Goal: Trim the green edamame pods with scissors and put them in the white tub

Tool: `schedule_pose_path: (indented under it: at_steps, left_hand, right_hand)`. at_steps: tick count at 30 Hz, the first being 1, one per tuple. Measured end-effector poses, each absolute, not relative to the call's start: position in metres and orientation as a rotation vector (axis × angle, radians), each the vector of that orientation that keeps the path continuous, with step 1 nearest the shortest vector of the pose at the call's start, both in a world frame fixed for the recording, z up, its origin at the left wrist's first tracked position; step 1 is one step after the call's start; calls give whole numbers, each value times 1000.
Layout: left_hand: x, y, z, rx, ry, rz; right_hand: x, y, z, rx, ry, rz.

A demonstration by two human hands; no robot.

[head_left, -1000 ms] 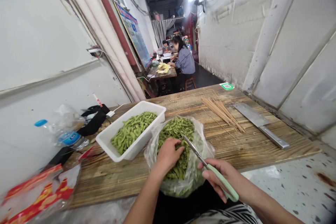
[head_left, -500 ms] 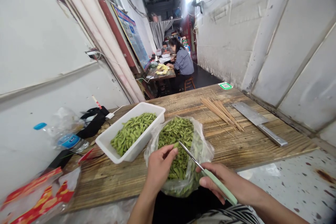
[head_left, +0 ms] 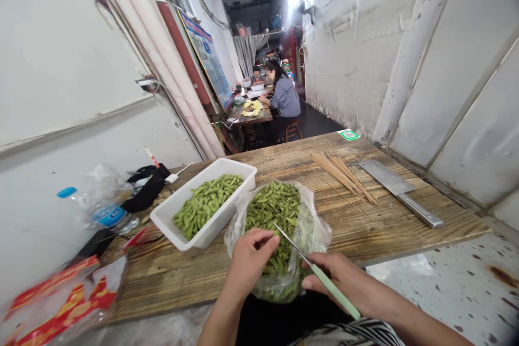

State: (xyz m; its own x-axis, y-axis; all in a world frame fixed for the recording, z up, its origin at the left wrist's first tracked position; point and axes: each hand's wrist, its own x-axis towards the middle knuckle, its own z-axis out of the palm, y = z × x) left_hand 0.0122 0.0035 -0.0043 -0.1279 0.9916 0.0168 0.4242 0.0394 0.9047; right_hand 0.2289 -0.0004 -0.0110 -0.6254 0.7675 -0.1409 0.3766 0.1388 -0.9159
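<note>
A clear plastic bag [head_left: 318, 230] of green edamame pods [head_left: 275, 203] stands open at the table's near edge. Over its left side, my left hand [head_left: 253, 257] pinches thumb against fingers on an edamame pod, which the fingers mostly hide. My right hand [head_left: 338, 275] is closed around the pale green handles of a pair of scissors [head_left: 326, 281]. Their metal blades point up and left over the bag, with the tip just above my left fingertips. Left of the bag, a white plastic tub [head_left: 162, 224] holds more pods [head_left: 208, 203].
Thin wooden skewers [head_left: 344, 175] and a cleaver [head_left: 387, 174] lie to the right on the wooden table [head_left: 170, 284]. A water bottle [head_left: 107, 213] and red printed packaging [head_left: 68, 308] are at left. Farther back, a person [head_left: 284, 92] sits at another table.
The pod that stuck out of my left fingertips is now mostly out of sight. The scissors' tip has shifted slightly left, and my right hand has moved a little left with them.
</note>
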Motion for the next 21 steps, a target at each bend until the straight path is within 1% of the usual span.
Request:
schedule_pose_path:
  at_steps: [2, 4, 8, 10, 14, 21]
  left_hand:
    - [14, 4, -4, 1374, 1600, 1043]
    - [15, 4, -3, 1259, 1546, 1020]
    - [17, 4, -1, 1052, 1440, 1136]
    - [17, 3, 1, 932, 1367, 1234]
    - [19, 1, 4, 748, 1258, 1327]
    - [22, 0, 2, 662, 1200, 1406]
  right_hand:
    - [228, 1, -12, -1135, -2061, 1465]
    - [228, 2, -15, -1157, -2033, 1521]
    - [231, 3, -21, -1074, -1847, 1818]
    - [233, 3, -22, -990, -1771, 1887]
    - [236, 3, -17, -921, -1799, 1893]
    - [237, 2, -11, -899, -1832, 1902]
